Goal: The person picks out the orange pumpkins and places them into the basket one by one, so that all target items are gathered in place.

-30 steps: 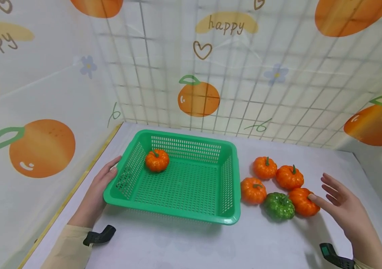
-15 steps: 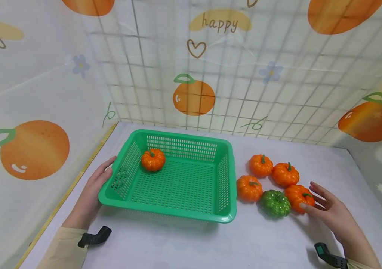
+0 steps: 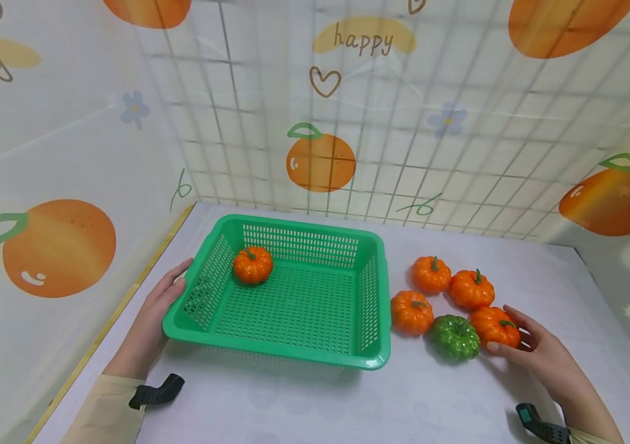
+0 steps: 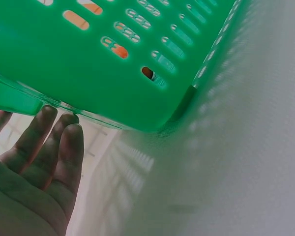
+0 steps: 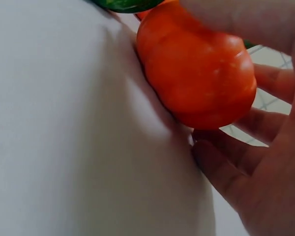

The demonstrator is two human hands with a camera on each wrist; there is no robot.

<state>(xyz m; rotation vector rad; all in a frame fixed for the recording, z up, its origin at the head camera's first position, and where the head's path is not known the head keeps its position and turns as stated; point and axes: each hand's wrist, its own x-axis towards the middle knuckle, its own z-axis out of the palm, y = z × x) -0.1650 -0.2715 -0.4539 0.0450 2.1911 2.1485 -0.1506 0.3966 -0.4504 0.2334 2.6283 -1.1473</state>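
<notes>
While right hand [image 3: 545,357] curls round rightmost orange pumpkin [image 3: 492,325], left hand [image 3: 154,314] straight-fingered, touching basket [image 3: 276,349]

- Here's the smooth white tabletop [image 3: 270,414], beneath the right grip [image 3: 545,357]!
- Now beyond it, a pale backdrop sheet [image 3: 270,86] marked with grey grid lines, carrying brown "happy" lettering [image 3: 364,41] up high.
- There, a round, green-leafed printed orange [image 3: 610,203], up beyond that grip and rightward!
- Over left of the left grip [image 3: 154,314], a narrow yellow edging strip [image 3: 169,239].
</notes>
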